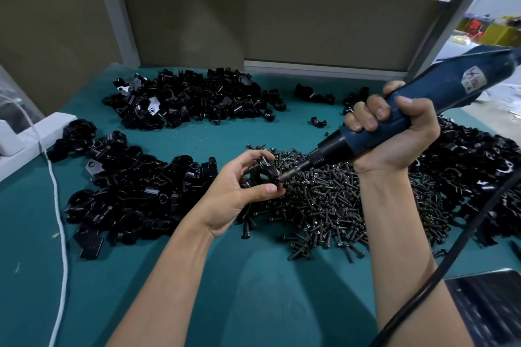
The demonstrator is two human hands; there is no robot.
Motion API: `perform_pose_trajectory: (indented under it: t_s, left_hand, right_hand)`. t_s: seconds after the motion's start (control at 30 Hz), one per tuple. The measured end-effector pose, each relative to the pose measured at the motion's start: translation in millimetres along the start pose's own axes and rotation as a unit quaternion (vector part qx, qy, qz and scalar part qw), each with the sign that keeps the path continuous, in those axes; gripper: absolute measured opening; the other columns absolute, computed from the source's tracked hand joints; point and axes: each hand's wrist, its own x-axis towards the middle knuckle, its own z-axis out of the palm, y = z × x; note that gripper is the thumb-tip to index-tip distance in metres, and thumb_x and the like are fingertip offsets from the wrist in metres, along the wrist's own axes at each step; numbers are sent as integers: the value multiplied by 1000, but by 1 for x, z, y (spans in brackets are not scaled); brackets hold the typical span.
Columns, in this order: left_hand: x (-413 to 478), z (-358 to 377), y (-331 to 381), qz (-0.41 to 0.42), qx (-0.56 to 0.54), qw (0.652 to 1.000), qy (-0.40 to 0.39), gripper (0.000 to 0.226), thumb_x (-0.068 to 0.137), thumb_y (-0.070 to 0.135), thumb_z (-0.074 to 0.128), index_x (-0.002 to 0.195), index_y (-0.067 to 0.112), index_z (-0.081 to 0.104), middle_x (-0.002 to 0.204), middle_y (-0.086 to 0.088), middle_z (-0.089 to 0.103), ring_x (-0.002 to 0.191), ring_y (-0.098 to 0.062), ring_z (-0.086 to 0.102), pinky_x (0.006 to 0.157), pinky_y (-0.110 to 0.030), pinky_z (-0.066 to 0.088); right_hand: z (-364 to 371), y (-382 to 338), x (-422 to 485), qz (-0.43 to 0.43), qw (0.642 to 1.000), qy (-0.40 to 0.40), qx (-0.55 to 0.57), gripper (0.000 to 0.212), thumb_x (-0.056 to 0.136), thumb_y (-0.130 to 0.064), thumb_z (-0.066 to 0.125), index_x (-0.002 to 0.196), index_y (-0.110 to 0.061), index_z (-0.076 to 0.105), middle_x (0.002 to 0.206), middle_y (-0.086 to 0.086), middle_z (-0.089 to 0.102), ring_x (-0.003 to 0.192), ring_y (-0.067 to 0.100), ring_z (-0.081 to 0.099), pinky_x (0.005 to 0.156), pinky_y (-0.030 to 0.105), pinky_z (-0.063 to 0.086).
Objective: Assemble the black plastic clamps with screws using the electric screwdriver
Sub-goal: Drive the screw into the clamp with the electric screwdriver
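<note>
Above the left edge of the screw heap (324, 205), you hold one black clamp (260, 173) clear of the table. Your left hand (234, 191) pinches it, with the thumb along its near side and the fingers curled over its far side. The round bore faces you. The clamp's right end meets the metal bit (293, 172) of the screwdriver (428, 101), which slants down over the heap from the upper right. You cannot tell whether a screw sits under the bit.

Your right hand (394, 135) grips the blue body of the tool, fingers and thumb curled round it. It is to the right of the clamp and higher, over the heap's far edge. A black cable (465, 236) runs down from the right past your right forearm.

Left of the heap lies a big pile of black clamp parts (127, 186). Beyond the heap is a second pile (186, 101), and right of it a third pile (479, 166). One loose clamp half (318, 122) sits alone just beyond the heap. All of this rests on the green table (253, 290). Well to the left of the heap, a white cord (60, 220) trails down the table near a white box (28, 138).
</note>
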Motion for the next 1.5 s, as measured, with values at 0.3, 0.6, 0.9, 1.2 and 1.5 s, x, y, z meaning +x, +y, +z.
perform_pose_trajectory:
  t_s: [0.3,0.6,0.9,1.2,1.5]
  left_hand:
    - [0,0,0,0,-10,1000,2,47,67,-4,74,109,16,67,113,-11,60,96,-34,71,82,-32,59]
    - [0,0,-1,5,-15,1000,3,47,67,-5,73,109,14,66,105,-10,63,93,-33,71,80,-32,59]
    - [-2,3,-2,-4,-27,1000,6,48,69,-4,73,115,11,64,108,-12,65,93,-36,72,85,-36,59]
    - [-3,8,-1,-52,-82,995,-17,51,73,-8,70,121,7,61,100,-10,74,90,-35,72,79,-33,60]
    - [6,6,53,-51,366,926,-82,44,84,10,76,110,41,59,100,14,68,89,-8,68,73,-24,55]
  right_hand:
    - [0,1,-1,3,1000,5,8,11,72,-19,37,78,-16,46,48,-8,41,39,8,35,44,19,31]
    - [-1,2,-2,0,1000,-1,5,12,76,-16,35,78,-16,46,48,-8,42,39,7,36,44,19,31]
    - [7,-3,-2,14,999,-43,0,46,44,-25,78,78,-15,49,49,-6,43,40,9,37,44,19,33]
    - [16,-13,1,50,992,-118,3,44,50,-25,79,85,-13,55,49,-6,44,39,8,39,44,17,36]
    - [14,-63,-19,129,955,-262,57,38,72,-6,74,100,3,51,52,8,41,42,18,35,48,27,35]
